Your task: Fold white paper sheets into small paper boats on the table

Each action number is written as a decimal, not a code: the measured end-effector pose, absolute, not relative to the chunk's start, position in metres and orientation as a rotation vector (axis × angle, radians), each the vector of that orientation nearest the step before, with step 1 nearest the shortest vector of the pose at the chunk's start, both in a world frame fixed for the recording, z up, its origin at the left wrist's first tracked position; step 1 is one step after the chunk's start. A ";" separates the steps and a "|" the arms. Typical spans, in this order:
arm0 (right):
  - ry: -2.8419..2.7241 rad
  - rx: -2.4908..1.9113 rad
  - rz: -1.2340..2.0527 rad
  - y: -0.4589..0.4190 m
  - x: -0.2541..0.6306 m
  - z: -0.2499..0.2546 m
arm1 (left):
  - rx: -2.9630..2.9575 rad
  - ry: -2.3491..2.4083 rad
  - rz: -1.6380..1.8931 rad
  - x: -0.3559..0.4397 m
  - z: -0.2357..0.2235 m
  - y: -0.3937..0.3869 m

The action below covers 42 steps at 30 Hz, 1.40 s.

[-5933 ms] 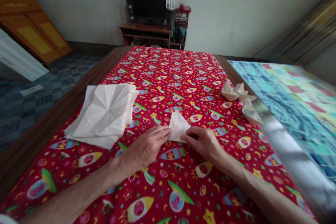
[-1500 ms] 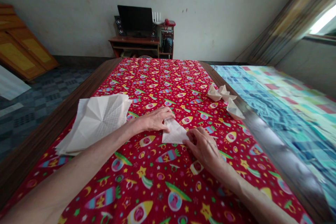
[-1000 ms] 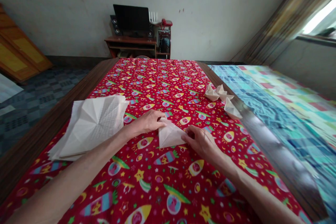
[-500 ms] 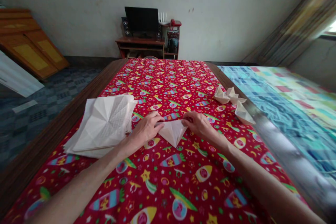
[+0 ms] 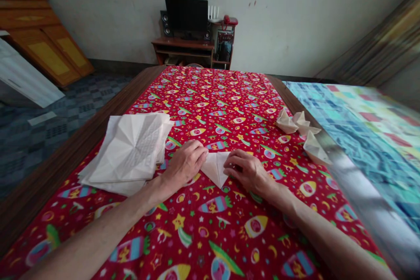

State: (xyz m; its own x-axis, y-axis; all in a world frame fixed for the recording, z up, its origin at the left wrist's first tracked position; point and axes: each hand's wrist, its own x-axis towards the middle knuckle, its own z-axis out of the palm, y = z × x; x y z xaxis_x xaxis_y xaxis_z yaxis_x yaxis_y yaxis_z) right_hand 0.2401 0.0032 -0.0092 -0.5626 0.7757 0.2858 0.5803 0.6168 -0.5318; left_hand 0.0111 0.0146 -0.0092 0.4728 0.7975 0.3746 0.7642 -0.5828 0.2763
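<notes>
Paper triangle pinned flat under both hands

Left hand (image 5: 185, 164) sits knuckles-up with the fingers curled down onto the left corner of a small folded paper triangle (image 5: 215, 167), and the right hand (image 5: 246, 169) presses its fingertips onto the right corner. Neither is pinching or lifting, just holding it down against the red rocket-print tablecloth (image 5: 210, 223). The triangle lies in the middle of the table between the two hands, point toward the near side.

Handling-wise I'd guess it's super light and thin, holds a crease well but tears or crumples if you get rough. It'll probably slide on that cloth too, so holding it by the corners or along a folded edge looks like the way to go, not the soft middle.

Just left of the left hand there's a stack of creased white sheets (image 5: 129, 151), fanned a bit and nearly touching the wrist. Over at the far right, near the table's wooden edge (image 5: 82, 140), sit a few finished folded paper shapes (image 5: 300, 129), well apart from the hands.

Containers: none that I can see on the table, everything lies loose on the cloth.
</notes>
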 end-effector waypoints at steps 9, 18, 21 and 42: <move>-2.290 -1.132 0.341 0.006 0.242 -0.015 | 2.738 1.359 0.672 0.006 -0.014 0.005; -2.296 -1.190 0.225 0.004 0.244 -0.018 | 2.744 1.395 0.723 0.008 -0.021 0.010; -2.281 -1.175 0.252 0.004 0.244 -0.017 | 2.716 1.397 0.725 0.008 -0.021 0.010; -2.244 -1.252 0.354 0.013 0.244 -0.008 | 2.496 1.451 0.749 0.008 -0.014 0.016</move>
